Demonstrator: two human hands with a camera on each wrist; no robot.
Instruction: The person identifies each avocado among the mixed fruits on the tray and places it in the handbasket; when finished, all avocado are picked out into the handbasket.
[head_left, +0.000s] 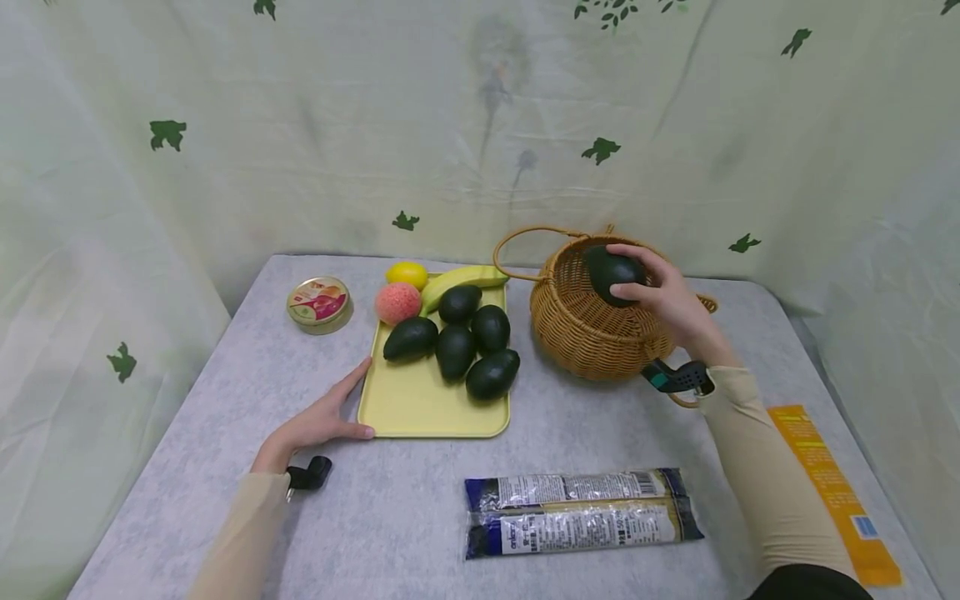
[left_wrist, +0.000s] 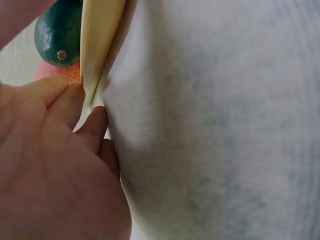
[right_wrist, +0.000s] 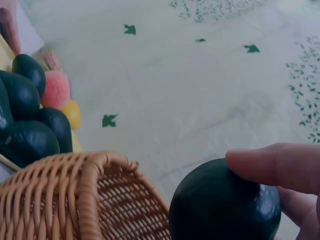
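Observation:
My right hand holds a dark green avocado between thumb and fingers, over the mouth of a round wicker basket. The right wrist view shows the thumb or a finger lying on top of this avocado, beside the basket rim. At the yellow tray, my left hand rests against the left edge, fingers extended and thumb by the near corner. On the tray lie several more avocados, a banana, a lemon and a pinkish-red round fruit.
A round tin stands left of the tray. Near the front lies a long clear-and-blue packet. An orange flat pack lies at the right, partly behind my right forearm. A pale curtain hangs behind the table.

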